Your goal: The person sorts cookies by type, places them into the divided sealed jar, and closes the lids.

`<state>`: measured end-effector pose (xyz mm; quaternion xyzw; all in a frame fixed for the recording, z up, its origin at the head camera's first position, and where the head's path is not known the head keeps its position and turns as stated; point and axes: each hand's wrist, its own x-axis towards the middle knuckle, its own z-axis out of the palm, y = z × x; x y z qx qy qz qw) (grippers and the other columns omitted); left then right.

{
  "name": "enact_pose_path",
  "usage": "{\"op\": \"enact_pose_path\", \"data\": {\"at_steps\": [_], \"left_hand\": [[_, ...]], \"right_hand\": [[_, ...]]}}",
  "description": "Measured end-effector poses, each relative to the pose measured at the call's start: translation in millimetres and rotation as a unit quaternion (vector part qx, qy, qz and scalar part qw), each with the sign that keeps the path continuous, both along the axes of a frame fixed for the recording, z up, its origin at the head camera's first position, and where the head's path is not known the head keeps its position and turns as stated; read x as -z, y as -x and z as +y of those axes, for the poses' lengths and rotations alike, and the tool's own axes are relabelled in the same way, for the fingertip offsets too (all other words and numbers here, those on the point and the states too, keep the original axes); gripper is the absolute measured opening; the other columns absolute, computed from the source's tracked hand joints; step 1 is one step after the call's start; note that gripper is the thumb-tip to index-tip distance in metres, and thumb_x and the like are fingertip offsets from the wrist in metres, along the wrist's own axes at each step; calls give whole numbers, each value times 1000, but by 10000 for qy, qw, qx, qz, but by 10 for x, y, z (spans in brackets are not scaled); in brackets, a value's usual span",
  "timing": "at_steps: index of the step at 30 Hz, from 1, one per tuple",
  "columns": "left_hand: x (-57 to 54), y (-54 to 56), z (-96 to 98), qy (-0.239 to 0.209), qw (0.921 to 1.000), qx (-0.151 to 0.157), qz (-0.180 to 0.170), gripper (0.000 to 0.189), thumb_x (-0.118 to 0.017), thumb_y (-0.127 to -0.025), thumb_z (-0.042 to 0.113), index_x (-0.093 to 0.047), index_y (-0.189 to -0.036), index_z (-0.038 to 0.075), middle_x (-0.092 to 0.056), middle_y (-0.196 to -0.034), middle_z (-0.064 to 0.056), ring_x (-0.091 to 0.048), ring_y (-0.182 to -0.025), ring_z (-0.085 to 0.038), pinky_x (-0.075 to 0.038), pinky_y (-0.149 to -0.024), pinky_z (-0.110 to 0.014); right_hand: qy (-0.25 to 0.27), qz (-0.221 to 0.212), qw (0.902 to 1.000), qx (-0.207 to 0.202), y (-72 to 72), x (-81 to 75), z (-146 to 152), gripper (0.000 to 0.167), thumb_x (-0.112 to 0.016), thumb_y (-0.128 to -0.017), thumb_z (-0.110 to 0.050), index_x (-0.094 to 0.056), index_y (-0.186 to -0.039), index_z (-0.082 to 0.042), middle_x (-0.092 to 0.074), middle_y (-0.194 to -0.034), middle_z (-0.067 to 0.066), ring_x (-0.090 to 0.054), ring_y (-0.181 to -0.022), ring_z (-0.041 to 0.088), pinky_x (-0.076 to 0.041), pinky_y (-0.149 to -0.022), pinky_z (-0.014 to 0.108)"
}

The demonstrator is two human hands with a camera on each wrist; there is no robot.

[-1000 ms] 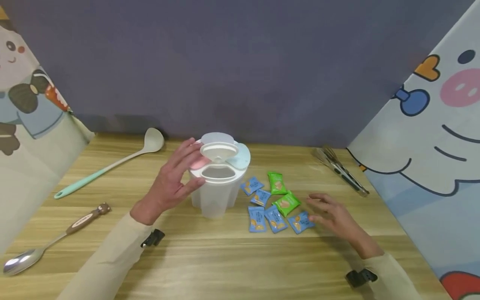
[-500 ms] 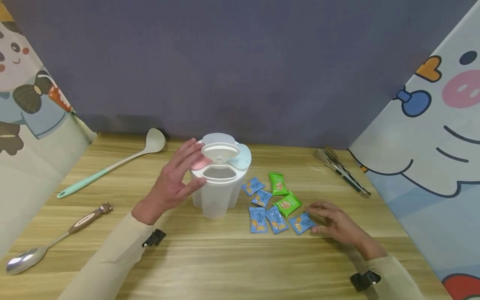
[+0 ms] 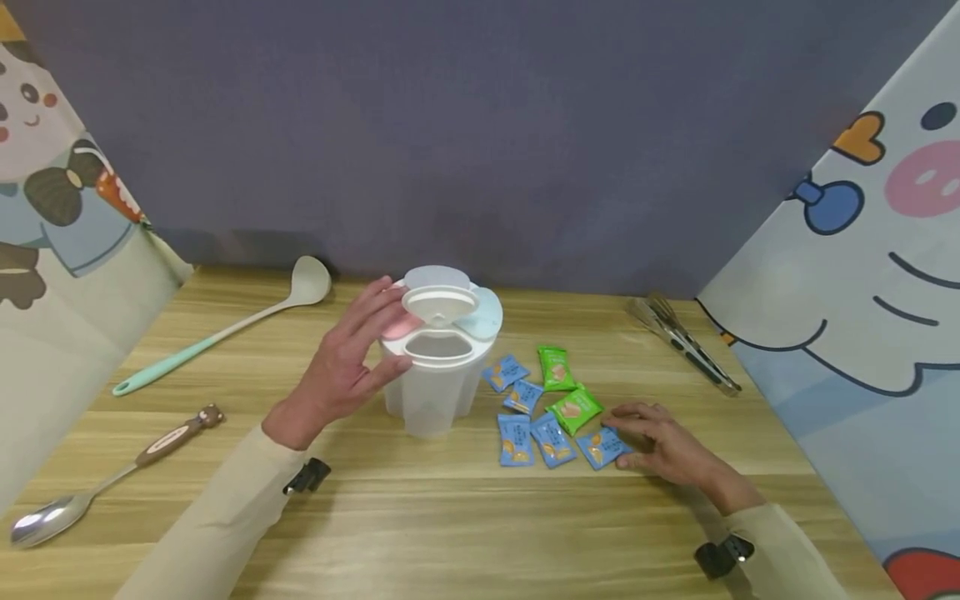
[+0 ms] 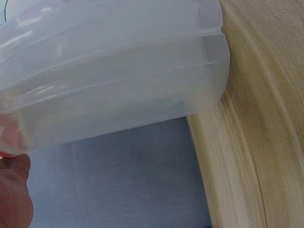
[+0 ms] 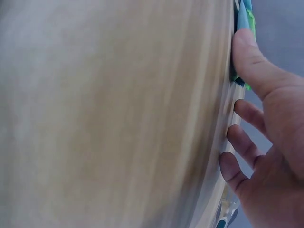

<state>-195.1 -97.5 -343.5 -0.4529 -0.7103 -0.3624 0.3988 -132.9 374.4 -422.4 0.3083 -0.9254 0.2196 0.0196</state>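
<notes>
A translucent storage container (image 3: pixel 435 396) stands upright on the wooden table, its lid in pink, blue and white sections. The front flap (image 3: pixel 440 307) is raised above an oval opening. My left hand (image 3: pixel 337 367) holds the container by its upper left side, thumb at the front rim and fingers over the pink section; the left wrist view shows the container's clear wall (image 4: pixel 118 71). My right hand (image 3: pixel 667 442) is at the right edge of a blue snack packet (image 3: pixel 602 447), thumb and fingers either side of it. Beside it lie two green packets (image 3: pixel 574 408) and several blue ones (image 3: pixel 515 440).
A ladle (image 3: pixel 309 283) with a mint handle lies at the back left, and a metal spoon (image 3: pixel 52 521) with a bear-topped handle at the front left. Tongs (image 3: pixel 682 342) lie at the back right, overlapping another utensil. A dark panel (image 3: pixel 465 142) rises behind the table.
My right hand has moved slightly left and in around the nearest blue packet, thumb and fingers coming to its edges. The left hand and the container have stayed in place.
</notes>
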Motion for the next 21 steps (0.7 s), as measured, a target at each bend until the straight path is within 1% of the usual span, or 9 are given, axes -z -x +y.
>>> {"op": "enact_pose_path", "data": {"at_steps": [4, 8, 14, 20, 21], "left_hand": [[4, 7, 4, -7, 10000, 8, 5, 59, -49, -97, 46, -57, -120, -8, -51, -128, -25, -40, -125, -45, -32, -107, -50], [7, 8, 5, -14, 10000, 1, 25, 59, -48, -97, 46, -57, -119, -8, -51, -128, -25, -40, -125, -44, -32, -107, -50], [3, 10, 6, -27, 10000, 31, 61, 58, -49, -97, 45, -58, -117, -8, -52, -128, -25, -41, -123, -47, -32, -106, -50], [8, 6, 3, -9, 10000, -13, 60, 58, -48, -97, 45, -58, -118, -7, -51, -129, -24, -40, -124, -45, -32, -107, -49], [7, 5, 3, -7, 10000, -19, 66, 58, -48, -97, 45, -58, -118, -7, -51, -129, -24, -40, -124, -45, -32, -107, -49]], "right_hand": [[-46, 30, 10000, 36, 4, 3, 2, 56, -79, -75, -28, -63, -123, -6, -55, -122, 15, -47, -111, 37, -41, -86, 58], [-29, 85, 10000, 38, 4, 11, 4, 54, -81, -73, -28, -64, -120, -7, -55, -121, 16, -48, -110, 38, -41, -86, 58], [100, 64, 9999, 124, -15, 19, -3, 48, -82, -72, -28, -66, -113, -10, -55, -121, 17, -47, -109, 38, -41, -85, 57], [256, 159, 9993, 211, -35, 27, -2, 45, -84, -70, -30, -67, -107, -13, -58, -118, 14, -49, -107, 35, -42, -85, 56], [272, 189, 9992, 233, -35, 31, 2, 44, -85, -69, -31, -67, -106, -14, -58, -117, 11, -50, -107, 32, -43, -85, 55]]}}
